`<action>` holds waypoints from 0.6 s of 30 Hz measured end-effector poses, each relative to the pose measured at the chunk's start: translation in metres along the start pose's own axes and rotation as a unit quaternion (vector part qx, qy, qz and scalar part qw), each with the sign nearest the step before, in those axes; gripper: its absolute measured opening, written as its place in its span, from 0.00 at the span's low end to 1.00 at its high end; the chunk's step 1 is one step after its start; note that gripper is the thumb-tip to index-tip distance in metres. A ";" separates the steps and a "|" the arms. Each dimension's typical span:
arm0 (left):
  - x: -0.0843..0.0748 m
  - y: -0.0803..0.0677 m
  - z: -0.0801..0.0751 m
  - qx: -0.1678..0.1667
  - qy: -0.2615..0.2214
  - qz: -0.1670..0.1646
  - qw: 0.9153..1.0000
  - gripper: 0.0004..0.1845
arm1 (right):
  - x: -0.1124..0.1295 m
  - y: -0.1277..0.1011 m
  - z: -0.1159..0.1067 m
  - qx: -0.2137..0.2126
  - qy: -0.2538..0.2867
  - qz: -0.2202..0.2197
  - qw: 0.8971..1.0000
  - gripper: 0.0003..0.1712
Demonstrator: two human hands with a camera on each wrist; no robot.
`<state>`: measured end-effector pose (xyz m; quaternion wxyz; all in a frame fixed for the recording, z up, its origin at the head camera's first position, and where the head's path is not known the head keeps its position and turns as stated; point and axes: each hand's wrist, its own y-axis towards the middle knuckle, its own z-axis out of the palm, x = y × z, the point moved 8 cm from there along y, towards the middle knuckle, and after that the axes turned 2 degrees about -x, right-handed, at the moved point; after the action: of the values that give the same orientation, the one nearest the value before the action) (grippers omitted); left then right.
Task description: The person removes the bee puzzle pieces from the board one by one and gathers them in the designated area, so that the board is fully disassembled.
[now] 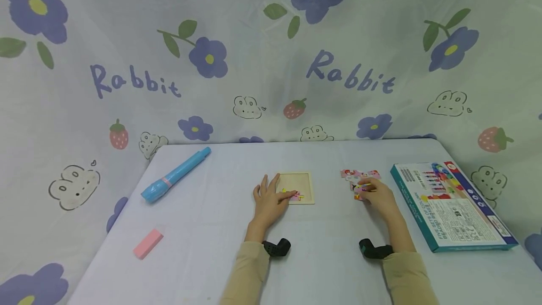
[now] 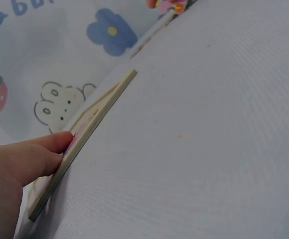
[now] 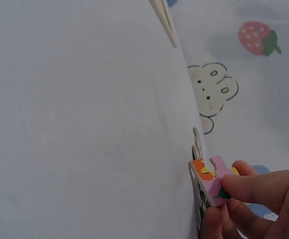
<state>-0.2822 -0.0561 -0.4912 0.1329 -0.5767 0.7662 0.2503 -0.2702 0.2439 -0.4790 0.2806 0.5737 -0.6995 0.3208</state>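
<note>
My left hand (image 1: 268, 202) lies over the left side of a shallow wooden puzzle tray (image 1: 312, 187), fingers spread. One of its outstretched digits touches the colourful puzzle pieces (image 1: 299, 197) at the tray's lower edge. In the left wrist view, fingertips (image 2: 64, 141) rest on the tray's near side. To the right of the tray, my right hand (image 1: 381, 199) pinches a pink puzzle piece (image 3: 216, 188) with orange, yellow and green markings between thumb and fingers. Several loose puzzle pieces (image 1: 349, 173) lie on the white table around that hand, partly hidden by it.
A flat teal-edged box (image 1: 457, 220) lies at the right, beside the right forearm. Over on the left are a light-blue pen-shaped thing (image 1: 175, 174) and a pink block (image 1: 148, 244). A printed cloth (image 1: 271, 60) hangs behind the table's back edge.
</note>
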 end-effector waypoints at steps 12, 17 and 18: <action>-0.001 0.000 -0.002 -0.003 -0.008 0.000 1.000 0.12 | -0.021 -0.003 -0.017 -0.049 -0.048 0.048 0.996 0.18; 0.000 0.000 -0.001 0.003 -0.001 -0.003 1.000 0.12 | -0.021 -0.004 -0.018 -0.054 -0.066 0.055 0.995 0.18; 0.000 0.000 -0.001 0.004 0.000 -0.004 1.000 0.12 | -0.021 -0.004 -0.018 -0.054 -0.064 0.057 0.995 0.18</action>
<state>-0.2819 -0.0561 -0.4906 0.1359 -0.5790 0.7652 0.2465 -0.2618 0.2703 -0.4824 0.2465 0.5363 -0.7639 0.2609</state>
